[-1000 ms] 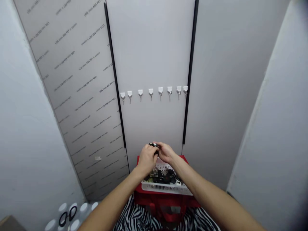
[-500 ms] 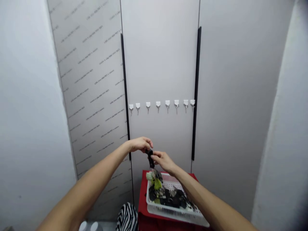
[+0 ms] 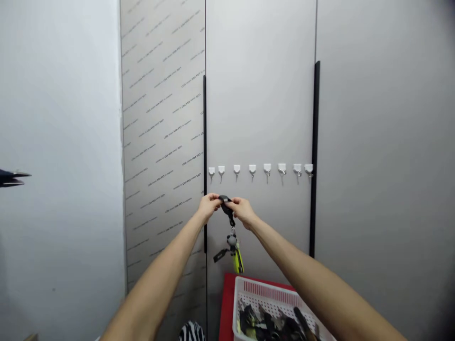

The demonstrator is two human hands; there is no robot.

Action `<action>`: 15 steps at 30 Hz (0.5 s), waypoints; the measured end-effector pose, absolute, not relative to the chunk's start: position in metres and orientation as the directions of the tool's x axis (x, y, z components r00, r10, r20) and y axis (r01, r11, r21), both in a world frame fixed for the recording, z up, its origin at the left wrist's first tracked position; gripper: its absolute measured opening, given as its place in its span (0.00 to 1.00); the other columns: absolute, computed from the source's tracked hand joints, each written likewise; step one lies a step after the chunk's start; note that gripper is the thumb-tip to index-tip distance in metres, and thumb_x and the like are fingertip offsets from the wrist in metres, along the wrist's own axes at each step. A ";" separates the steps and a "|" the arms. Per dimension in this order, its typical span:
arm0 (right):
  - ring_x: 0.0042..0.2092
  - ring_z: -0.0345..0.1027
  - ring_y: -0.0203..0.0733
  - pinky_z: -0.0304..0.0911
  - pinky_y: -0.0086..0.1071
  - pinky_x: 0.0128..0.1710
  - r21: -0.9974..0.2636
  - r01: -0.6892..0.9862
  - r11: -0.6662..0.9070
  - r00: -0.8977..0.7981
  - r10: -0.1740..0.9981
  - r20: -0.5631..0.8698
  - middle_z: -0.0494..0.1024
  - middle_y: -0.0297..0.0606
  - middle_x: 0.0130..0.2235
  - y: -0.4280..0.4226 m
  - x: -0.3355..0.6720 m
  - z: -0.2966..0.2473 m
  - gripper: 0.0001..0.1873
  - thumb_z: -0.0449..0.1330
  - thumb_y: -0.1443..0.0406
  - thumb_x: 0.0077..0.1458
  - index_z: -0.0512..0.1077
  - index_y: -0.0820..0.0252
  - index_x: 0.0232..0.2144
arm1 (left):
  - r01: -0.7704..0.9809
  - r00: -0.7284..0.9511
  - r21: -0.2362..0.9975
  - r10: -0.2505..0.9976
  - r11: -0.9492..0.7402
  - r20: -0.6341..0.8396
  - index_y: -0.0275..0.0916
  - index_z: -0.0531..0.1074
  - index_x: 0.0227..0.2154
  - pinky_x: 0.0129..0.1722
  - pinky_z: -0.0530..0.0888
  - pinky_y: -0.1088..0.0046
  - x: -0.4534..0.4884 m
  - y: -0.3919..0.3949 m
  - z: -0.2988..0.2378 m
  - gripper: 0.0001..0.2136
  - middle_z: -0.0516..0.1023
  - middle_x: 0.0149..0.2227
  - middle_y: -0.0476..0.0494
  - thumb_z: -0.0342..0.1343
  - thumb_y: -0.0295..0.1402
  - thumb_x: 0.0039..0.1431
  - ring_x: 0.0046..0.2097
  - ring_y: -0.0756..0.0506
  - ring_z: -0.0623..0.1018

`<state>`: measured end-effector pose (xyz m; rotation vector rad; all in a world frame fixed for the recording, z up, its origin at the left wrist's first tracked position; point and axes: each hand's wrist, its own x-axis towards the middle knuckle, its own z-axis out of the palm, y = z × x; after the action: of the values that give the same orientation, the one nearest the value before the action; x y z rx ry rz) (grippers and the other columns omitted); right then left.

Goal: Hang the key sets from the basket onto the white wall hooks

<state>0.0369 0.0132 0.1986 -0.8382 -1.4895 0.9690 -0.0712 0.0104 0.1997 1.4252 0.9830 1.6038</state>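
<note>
Between my two hands hangs a keychain (image 3: 232, 240) with a black strap loop at its top, a small grey figure, a black tag and a yellow-green strip dangling below. My left hand (image 3: 209, 206) pinches the left side of the loop. On the loop's other side, the fingers of my right hand (image 3: 243, 210) are closed. Just above both hands, a row of several white hooks (image 3: 252, 169) runs across the pale door panel (image 3: 261, 94). Under the keychain stands a white plastic basket (image 3: 270, 287) holding a jumble of mostly dark items.
The basket rests on a red surface (image 3: 227, 303). Long black handles, one left (image 3: 205, 161) and one right (image 3: 315, 156), flank the middle panel. Zebra-striped fabric (image 3: 192, 331) shows at the bottom. A dark pointed object (image 3: 12, 178) juts in at the left edge.
My hands have lifted the keychain up out of the basket toward the hooks, and it now hangs free. The camera view has shifted, so the panels and hooks sit farther right and lower.
</note>
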 end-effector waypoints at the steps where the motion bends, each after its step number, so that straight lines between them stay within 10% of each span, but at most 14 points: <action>1: 0.17 0.50 0.25 0.42 0.22 0.14 -0.909 0.001 0.416 -0.151 0.899 0.411 0.61 0.27 0.14 0.016 0.033 0.203 0.07 0.56 0.66 0.32 0.60 0.64 0.14 | -0.060 -0.096 0.914 0.914 -0.401 0.394 0.34 0.62 0.18 0.19 0.56 0.82 -0.077 0.014 0.204 0.03 0.62 0.14 0.55 0.51 0.24 0.35 0.17 0.59 0.61; 7: 0.16 0.53 0.25 0.46 0.20 0.13 -0.945 -0.167 0.280 -0.396 0.859 0.325 0.63 0.27 0.16 0.040 0.022 0.223 0.11 0.58 0.68 0.31 0.57 0.62 0.16 | -0.180 0.049 0.950 0.962 -0.256 0.268 0.33 0.63 0.21 0.17 0.57 0.84 -0.116 0.021 0.231 0.04 0.64 0.16 0.53 0.49 0.22 0.38 0.16 0.59 0.62; 15: 0.17 0.58 0.26 0.58 0.23 0.18 -0.913 -0.308 0.268 -0.214 0.915 0.341 0.62 0.28 0.14 0.069 -0.014 0.244 0.08 0.54 0.69 0.40 0.56 0.63 0.18 | -0.201 -0.156 0.885 0.905 -0.420 0.395 0.34 0.58 0.21 0.24 0.64 0.82 -0.122 0.045 0.253 0.06 0.63 0.17 0.54 0.49 0.20 0.39 0.19 0.58 0.65</action>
<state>-0.0141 0.0686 0.2441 -0.6366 -1.3182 1.2723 -0.1218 0.0451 0.2533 1.2695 0.8792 1.7009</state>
